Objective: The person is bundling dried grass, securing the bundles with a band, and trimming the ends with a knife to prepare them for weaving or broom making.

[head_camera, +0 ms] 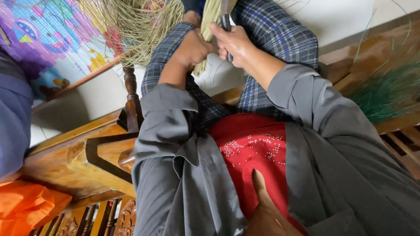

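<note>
Straw-coloured fibre bundle (211, 17) sits above the knees, gripped tight in the left hand (192, 48); the right hand (234, 41) is closed round a dark-handled blade (225, 22) against it. The stalks look light, dry and springy, likely to splay, so holding near the bound neck seems best.

Carved wooden bench on a pale floor, with fibres and cloth lying about it

A brown varnished wooden bench (83, 153) with a turned armrest post (131, 94) and slatted seat carries the seated person. On its slats at the right lies a loose heap of thin green grass-like fibres (387, 91). A crumpled orange cloth (26, 205) rests at the bench's lower left corner. Beyond the bench, the pale smooth floor (87, 98) bears a colourful cartoon-printed play mat (52, 39), and a tangle of dry straw-coloured fibres (135, 26) spreads over the mat's edge.
</note>
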